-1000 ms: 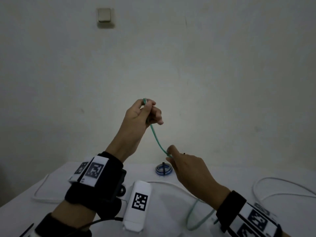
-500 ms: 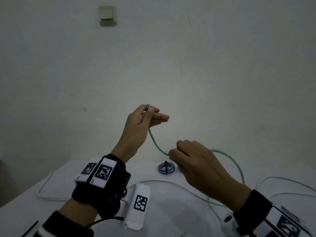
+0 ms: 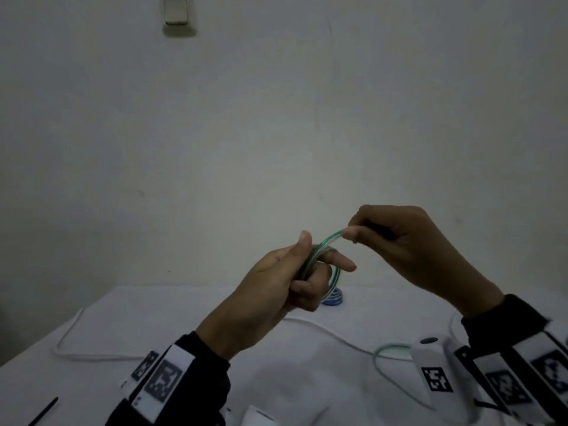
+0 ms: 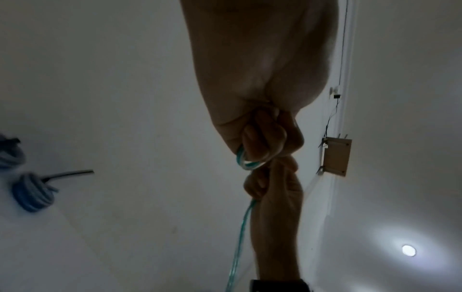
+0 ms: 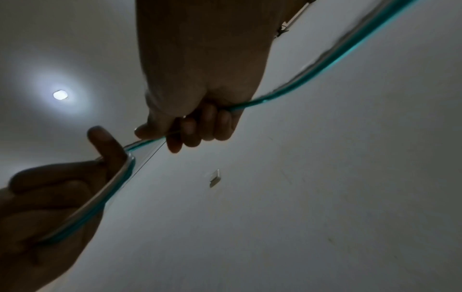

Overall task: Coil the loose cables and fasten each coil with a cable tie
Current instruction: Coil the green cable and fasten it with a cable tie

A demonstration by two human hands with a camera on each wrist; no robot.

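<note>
Above the near table edge, the left hand now clamps a fresh loop of thin green translucent cable, where half a second ago only one strand ran, while the right hand pinches the feed: coiling advances, tie pending.

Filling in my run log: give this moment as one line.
step: coiling | left hand: holds loops of thin green cable | right hand: pinches and feeds cable | coil: untied | coiled blue cable: on table

No legible text or numbers.
</note>
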